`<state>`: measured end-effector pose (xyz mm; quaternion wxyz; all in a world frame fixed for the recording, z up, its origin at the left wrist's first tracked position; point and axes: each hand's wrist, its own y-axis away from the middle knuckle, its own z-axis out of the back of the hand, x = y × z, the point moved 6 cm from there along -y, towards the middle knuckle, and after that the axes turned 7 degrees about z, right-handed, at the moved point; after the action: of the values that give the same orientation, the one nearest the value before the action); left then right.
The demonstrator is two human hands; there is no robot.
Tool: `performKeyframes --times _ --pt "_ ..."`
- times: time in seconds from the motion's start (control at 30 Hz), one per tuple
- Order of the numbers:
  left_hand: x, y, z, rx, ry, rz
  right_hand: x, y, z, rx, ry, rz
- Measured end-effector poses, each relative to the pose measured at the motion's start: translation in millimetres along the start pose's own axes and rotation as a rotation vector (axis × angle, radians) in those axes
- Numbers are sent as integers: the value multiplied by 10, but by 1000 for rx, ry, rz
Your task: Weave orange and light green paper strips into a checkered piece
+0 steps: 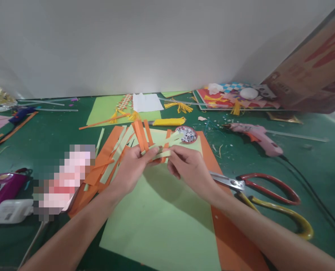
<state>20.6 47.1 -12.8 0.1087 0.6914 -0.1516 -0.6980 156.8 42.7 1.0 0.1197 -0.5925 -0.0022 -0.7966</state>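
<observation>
My left hand [133,165] and my right hand [188,167] meet above a light green paper sheet [162,222]. Both pinch a crossed bunch of orange and light green paper strips [152,145], held just above the table. The orange strips stand up from my left fingers; the green ones run sideways toward my right fingers. More loose orange and green strips [111,160] lie left of my left hand. An orange sheet [229,241] lies under the green one.
Scissors [269,190] with red and yellow handles lie right of my right wrist. A pink glue gun [258,137] with its cord lies behind them. A small dish of googly eyes [188,134], a yellow comb-like piece [169,122], craft scraps and a cardboard box [314,75] lie beyond.
</observation>
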Motion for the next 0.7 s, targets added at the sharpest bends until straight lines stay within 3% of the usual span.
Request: performKeyframes --times 0.2,0.4,0.53,0.7 --pt "-47 50 -82 108 -4 8 29 -11 9 36 66 -14" --pt "-39 59 -22 15 -192 26 25 -20 27 69 170 32" --pt "-26 38 -72 100 -120 -14 15 -17 19 83 212 128" --pt "-72 59 -89 114 -124 -29 80 -25 76 56 238 157"
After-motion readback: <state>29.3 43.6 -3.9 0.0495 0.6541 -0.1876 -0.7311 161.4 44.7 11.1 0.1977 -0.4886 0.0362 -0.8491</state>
